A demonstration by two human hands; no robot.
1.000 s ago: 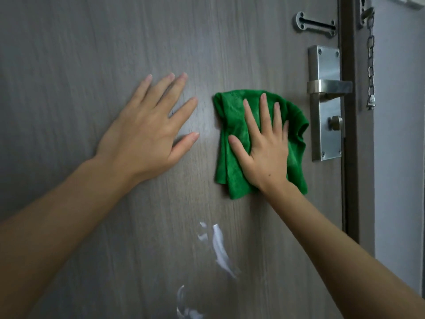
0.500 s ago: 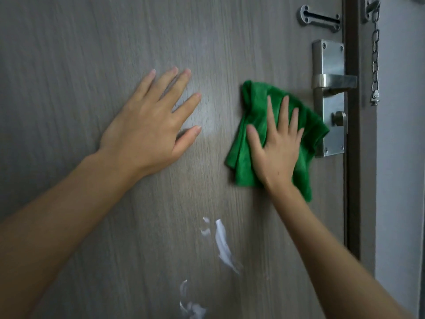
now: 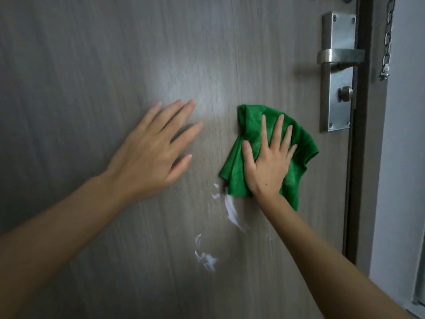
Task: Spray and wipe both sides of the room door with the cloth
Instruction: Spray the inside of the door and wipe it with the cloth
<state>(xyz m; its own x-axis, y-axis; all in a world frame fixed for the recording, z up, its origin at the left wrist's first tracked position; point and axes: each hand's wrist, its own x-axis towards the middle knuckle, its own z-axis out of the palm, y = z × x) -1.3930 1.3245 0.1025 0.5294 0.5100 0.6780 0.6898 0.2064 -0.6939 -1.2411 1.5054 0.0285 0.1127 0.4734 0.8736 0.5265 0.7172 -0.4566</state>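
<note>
Green cloth (image 3: 299,146) under our spread right hand (image 3: 268,166), pressed flat to wipe door (image 3: 92,65) | foam streaks (image 3: 231,209) just below wrist | left hand (image 3: 149,155) splayed alongside, bracing

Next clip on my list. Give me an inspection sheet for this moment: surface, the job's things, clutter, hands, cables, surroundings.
Surface: grey wood-grain door, closed against its frame, with a bright glare patch above the hands.
Job's things: green cloth bunched flat against the door; white foam streaks unwiped just below it, more foam lower down. No spray bottle in view.
Clutter: nothing seen.
Hands: left hand flat on the door, fingers spread, holding nothing; right hand pressing the cloth with straight fingers.
Cables: nothing seen.
Surroundings: metal lever handle on its lock plate with a small thumb-turn beneath; door chain hanging on the frame; pale wall at right.
</note>
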